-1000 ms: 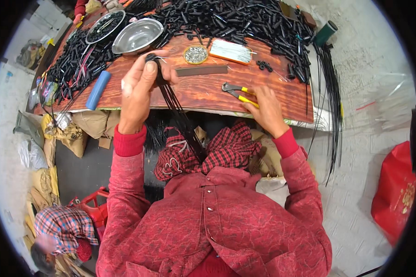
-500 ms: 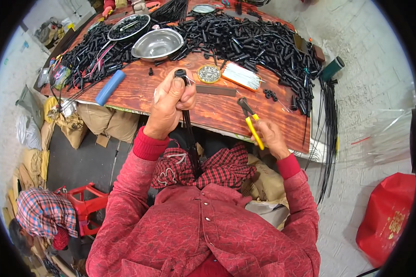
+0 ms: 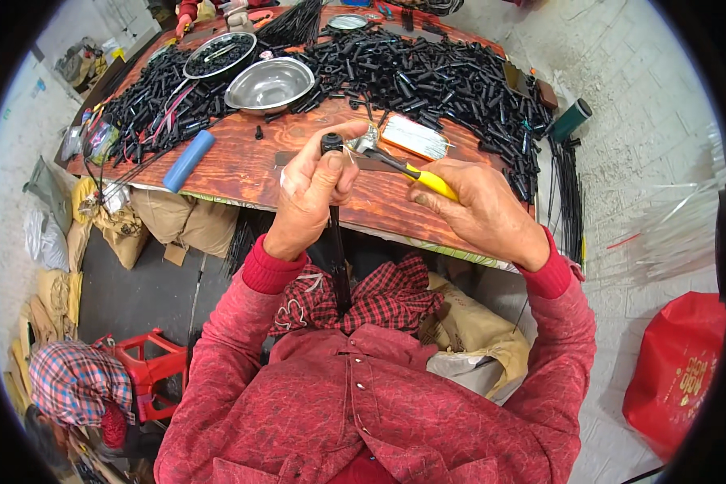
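Observation:
My left hand [image 3: 308, 187] is closed around a black cylindrical plastic fitting [image 3: 331, 143], held upright over the table's front edge. A bundle of black strands [image 3: 339, 266] hangs below that fist toward my lap. A thin pale strip sticks out beside the fitting. In my right hand [image 3: 482, 203] are end-cutting pliers with yellow handles [image 3: 432, 182]. Their dark jaws point left and lie right beside the fitting; whether they touch the pale strip is hard to tell.
Black plastic parts [image 3: 411, 77] lie heaped across the reddish wooden table [image 3: 234, 165]. A steel bowl [image 3: 270, 85], an orange tray of white strips [image 3: 414, 137] and a blue cylinder [image 3: 189, 161] are there too. Sacks [image 3: 206, 222] and a red stool [image 3: 149, 363] stand below at left.
My right hand has lifted the pliers off the table side and swung them left, up to the fitting. The left hand has shifted slightly right and down, still gripping.

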Demonstrator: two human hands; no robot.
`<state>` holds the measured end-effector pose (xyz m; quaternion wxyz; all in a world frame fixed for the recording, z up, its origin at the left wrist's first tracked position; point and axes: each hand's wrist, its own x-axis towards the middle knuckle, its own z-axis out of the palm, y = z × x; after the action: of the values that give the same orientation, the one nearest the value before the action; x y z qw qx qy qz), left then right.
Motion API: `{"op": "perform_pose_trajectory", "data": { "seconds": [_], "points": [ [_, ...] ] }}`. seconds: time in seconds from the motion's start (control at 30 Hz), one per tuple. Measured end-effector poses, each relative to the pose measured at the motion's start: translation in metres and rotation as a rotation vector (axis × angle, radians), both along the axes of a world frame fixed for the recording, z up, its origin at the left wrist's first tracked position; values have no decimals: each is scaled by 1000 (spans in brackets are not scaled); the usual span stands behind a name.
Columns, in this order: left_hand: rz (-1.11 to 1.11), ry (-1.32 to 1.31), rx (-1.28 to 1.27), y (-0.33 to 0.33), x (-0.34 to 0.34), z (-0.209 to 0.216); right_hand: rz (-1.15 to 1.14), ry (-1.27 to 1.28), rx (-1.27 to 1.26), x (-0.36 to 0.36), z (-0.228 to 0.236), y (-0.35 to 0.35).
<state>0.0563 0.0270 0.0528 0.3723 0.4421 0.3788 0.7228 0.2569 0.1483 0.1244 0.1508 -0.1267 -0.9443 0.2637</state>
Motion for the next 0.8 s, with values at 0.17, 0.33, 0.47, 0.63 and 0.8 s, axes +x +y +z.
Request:
{"op": "perform_pose_trajectory", "data": {
  "seconds": [0.17, 0.33, 0.47, 0.63, 0.8],
  "points": [
    [9, 21, -35, -5, 2, 3, -28, -100, 50, -7, 5, -3],
    [4, 2, -24, -6, 1, 2, 45, -16, 126, -8, -4, 7],
    [-8, -23, -24, -7, -2, -1, 52, -1, 158, -10, -1, 4],
    [17, -16, -39, -7, -2, 1, 22, 42, 365, -14, 0, 2],
    [8, -29, -33, -7, -4, -1, -11, 103, 497, -18, -1, 3]
  ]
}}
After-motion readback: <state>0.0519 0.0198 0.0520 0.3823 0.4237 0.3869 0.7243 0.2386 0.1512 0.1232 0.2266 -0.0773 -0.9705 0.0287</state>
